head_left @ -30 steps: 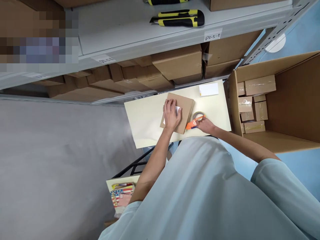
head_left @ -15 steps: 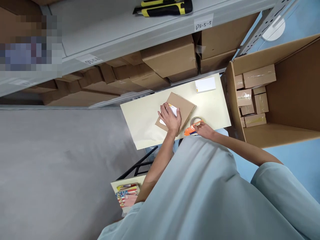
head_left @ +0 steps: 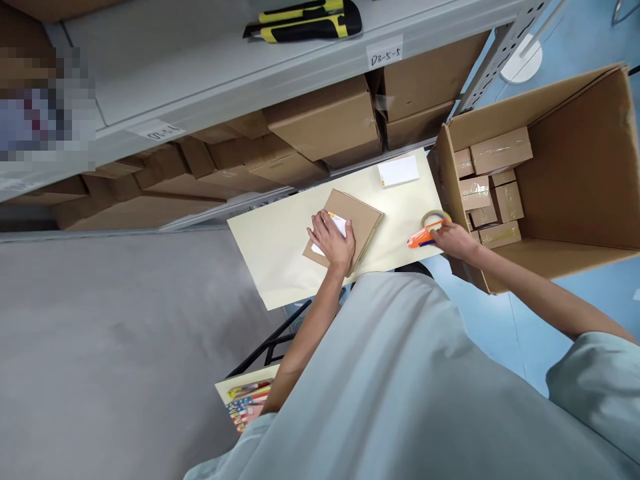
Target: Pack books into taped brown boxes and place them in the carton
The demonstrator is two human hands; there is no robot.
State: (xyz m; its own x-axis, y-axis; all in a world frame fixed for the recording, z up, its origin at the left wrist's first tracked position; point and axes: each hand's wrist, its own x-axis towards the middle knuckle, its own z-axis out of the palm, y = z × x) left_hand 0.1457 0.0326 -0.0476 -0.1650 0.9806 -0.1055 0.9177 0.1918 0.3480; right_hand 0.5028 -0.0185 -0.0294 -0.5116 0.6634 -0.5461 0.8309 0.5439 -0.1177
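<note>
My left hand (head_left: 334, 241) lies flat with spread fingers on a brown cardboard box (head_left: 356, 212), partly covering the white label (head_left: 339, 225) on its top. The box sits at an angle on a pale yellow table (head_left: 280, 233). Towards the table's right end, my right hand (head_left: 453, 239) is closed around an orange tape dispenser (head_left: 421, 238) that carries a roll of tape (head_left: 436, 217). A stack of white labels (head_left: 399, 171) lies near the table's far edge.
A large open carton (head_left: 575, 173) with several small taped boxes (head_left: 501, 152) stands at the right. Behind the table, a grey shelf (head_left: 200, 73) holds cardboard boxes (head_left: 325, 123), with yellow-black utility knives (head_left: 305, 25) on top. A lower surface at bottom left bears colourful items (head_left: 247, 403).
My right hand has moved right with the tape dispenser, away from the box. The left hand stays on the box. The whole view has shifted slightly.
</note>
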